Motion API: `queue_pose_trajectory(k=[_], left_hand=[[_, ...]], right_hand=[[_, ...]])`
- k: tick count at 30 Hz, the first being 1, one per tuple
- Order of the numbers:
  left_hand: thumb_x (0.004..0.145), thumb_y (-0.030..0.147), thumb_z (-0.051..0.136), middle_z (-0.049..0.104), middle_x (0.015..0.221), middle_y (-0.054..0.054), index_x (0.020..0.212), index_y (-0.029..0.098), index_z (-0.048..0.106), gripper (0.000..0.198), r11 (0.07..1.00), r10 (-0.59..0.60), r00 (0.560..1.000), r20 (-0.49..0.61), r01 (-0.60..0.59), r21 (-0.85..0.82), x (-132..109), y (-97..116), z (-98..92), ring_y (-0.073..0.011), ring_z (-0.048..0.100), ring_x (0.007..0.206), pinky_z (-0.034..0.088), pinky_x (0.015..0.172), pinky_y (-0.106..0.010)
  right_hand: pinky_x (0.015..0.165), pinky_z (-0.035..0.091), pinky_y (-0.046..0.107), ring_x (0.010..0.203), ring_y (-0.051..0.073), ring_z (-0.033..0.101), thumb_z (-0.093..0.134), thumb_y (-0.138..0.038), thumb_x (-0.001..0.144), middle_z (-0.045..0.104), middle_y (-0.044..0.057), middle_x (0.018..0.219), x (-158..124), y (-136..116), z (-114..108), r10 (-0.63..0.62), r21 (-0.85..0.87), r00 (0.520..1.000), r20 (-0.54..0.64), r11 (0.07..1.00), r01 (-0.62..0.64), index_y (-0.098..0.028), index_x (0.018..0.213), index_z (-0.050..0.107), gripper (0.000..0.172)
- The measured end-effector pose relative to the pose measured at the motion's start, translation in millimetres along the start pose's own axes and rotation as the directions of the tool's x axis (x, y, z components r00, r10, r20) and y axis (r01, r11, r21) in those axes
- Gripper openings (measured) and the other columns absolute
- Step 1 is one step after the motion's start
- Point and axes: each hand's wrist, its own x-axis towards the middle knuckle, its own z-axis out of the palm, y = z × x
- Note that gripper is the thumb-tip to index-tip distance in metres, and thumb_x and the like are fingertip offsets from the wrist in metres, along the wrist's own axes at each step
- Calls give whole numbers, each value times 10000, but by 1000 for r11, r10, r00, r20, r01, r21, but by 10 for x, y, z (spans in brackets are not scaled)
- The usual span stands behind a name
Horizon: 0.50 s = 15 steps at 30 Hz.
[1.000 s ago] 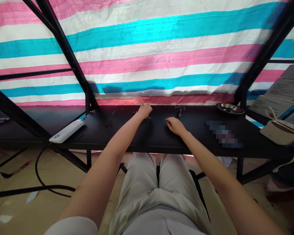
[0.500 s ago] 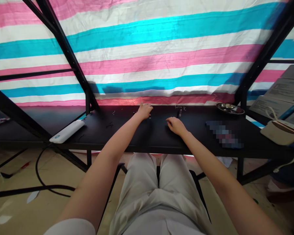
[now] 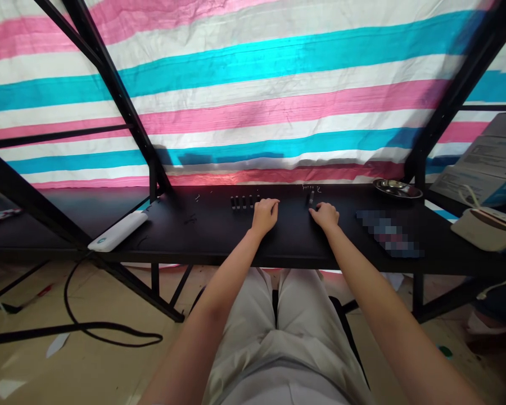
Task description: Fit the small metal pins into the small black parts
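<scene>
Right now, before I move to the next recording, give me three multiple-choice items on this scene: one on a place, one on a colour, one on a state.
1. Where on the black tabletop is the shallow steel dish? A) left end B) between the hands C) right end
2. Which colours are the stripes of the fabric tarpaulin? A) pink, white, turquoise B) red, black C) green, yellow
3. How are the left hand and right hand? A) clasped B) raised high C) apart, on the tabletop

1 C: it lies beyond the right hand.
2 A: the bands show these.
3 C: a gap separates them.
</scene>
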Motion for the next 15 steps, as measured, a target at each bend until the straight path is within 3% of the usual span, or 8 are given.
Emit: queue_pose_trajectory(k=[8,15], left_hand=[[870,164,435,673,911,-42,952,177,626,208,999,-15,1000,-15,14,-39,-63,-42,-25,-175,568,855,414,782,-321],[859,146,434,674,911,-49,950,177,628,216,997,-41,999,-9,41,-65,-66,-66,-46,-180,571,859,438,805,-333]], right_hand=[[898,356,414,1098,284,518,629,-499,719,631,111,1105,286,-27,106,53,73,996,74,996,-59,-188,1123,621,510],[888,355,386,1050,252,556,627,-453,736,667,71,1036,394,-105,178,59,99,996,62,993,-65,-223,1034,658,377]])
